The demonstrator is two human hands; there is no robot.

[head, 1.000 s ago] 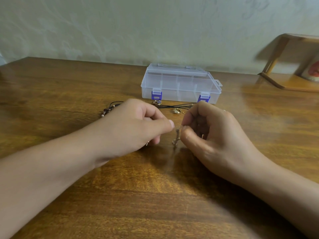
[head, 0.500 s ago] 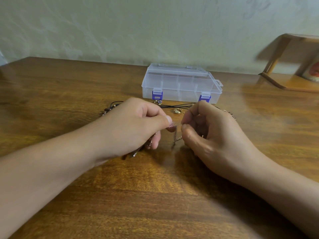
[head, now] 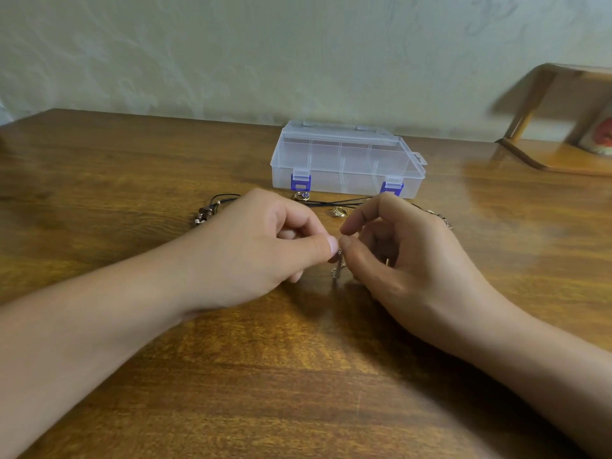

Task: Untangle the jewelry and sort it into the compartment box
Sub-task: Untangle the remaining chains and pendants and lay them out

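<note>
Fingers of the left hand [head: 265, 246] are curled, thumb and forefinger pinching the top of a thin metal chain [head: 337, 270]. Half a second ago this thumb sat a little apart from the other hand; now the two thumb tips nearly touch. At nine o'clock from it, a beaded cord necklace [head: 207, 213] lies on the wooden table [head: 298, 376], its black cord running behind the hands. The chain hangs between the hands, its lower end near the tabletop. The right hand [head: 407, 256] pinches the same spot with its thumb, forefinger lifted slightly. At twelve o'clock sit a small ring [head: 300, 195], a gold clasp piece [head: 339, 212] and the compartment box [head: 346, 160], lid closed. The closer grip suggests a knot being picked; sorting has not begun.
</note>
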